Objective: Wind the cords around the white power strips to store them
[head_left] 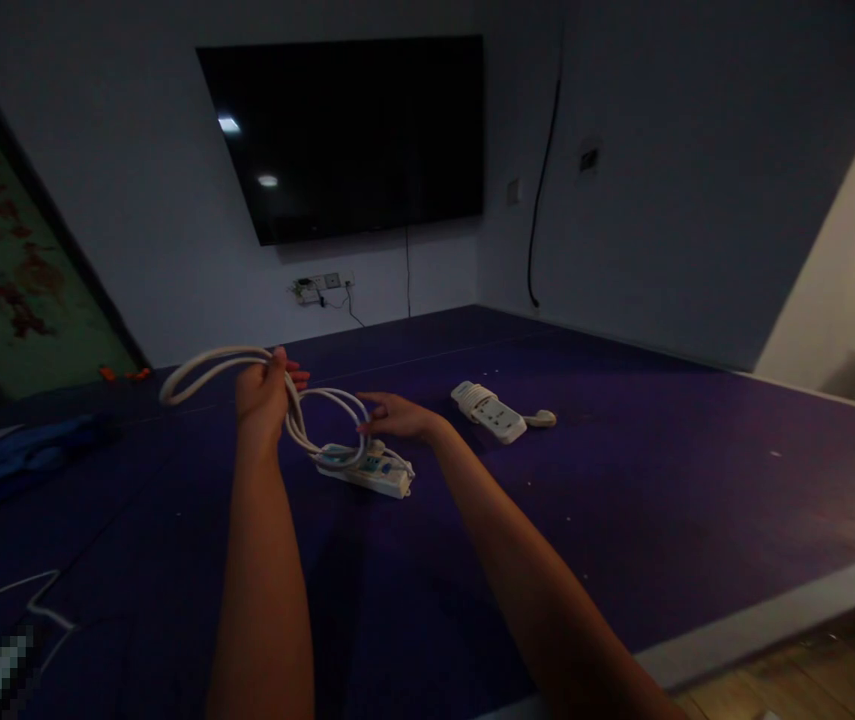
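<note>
My left hand is closed around a looped white power cord, raised over the purple mat. Loops of the same cord hang down from it to a white power strip lying on the mat. To the right, my right hand pinches the right side of the loops with thumb and forefinger, just above the strip. A plug appears to sit on the strip's top. A second power strip, its cord wound around its body, lies farther right with its plug beside it.
A large television hangs on the wall above several wall sockets. A black cable dangles at the right. Dark blue cloth lies at left, a thin white cable nearer. The platform's pale edge runs along the lower right.
</note>
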`<state>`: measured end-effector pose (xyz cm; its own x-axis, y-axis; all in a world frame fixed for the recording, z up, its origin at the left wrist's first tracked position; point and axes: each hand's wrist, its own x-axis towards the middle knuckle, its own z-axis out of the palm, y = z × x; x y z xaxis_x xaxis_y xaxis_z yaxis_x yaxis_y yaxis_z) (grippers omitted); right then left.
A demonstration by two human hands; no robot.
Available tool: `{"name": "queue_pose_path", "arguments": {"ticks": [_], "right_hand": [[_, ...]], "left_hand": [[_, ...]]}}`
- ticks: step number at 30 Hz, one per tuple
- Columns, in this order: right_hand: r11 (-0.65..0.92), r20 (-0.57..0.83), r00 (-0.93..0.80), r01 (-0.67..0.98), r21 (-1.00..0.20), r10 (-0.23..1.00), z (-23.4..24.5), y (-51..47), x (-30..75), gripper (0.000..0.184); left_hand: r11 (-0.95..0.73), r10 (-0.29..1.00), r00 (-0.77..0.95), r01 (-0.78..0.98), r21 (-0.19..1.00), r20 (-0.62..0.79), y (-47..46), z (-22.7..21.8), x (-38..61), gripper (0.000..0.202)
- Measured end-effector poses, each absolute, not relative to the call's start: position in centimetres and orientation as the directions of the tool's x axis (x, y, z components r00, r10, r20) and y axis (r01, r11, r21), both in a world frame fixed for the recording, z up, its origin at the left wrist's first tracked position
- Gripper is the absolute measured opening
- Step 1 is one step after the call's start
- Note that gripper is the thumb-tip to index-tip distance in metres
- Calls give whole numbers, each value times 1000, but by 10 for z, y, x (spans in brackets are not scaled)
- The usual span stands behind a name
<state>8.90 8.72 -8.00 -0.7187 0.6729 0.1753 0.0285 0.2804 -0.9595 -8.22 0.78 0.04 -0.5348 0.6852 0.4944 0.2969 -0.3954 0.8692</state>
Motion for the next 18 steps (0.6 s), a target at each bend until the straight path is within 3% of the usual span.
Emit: {"name": "queue_pose_path", "arguments": {"ticks": [2,6,9,12,18], "right_hand": [[292,136,-689,114,-950,712,-84,91,86,76],[335,106,-700,199,-921,706,-93,91,78,58],[358,92,-716,230,-905,692,-96,88,75,49],[329,59,-714,246,-912,698,-96,88,77,52],[270,107,-552,222,-937,827,-80,93,97,41]], "left_hand": [[-330,702,-532,346,878,473,14,-5,-87,39],[-214,746,-482,479,851,459,26,-15,-100,40],[-155,782,-353,689,708,514,31,-20,-106,38],[-133,838,-198,830,542,509,32,-24,-104,30],[-106,942,-56,885,453,331,35,-37,-81,10]]}}
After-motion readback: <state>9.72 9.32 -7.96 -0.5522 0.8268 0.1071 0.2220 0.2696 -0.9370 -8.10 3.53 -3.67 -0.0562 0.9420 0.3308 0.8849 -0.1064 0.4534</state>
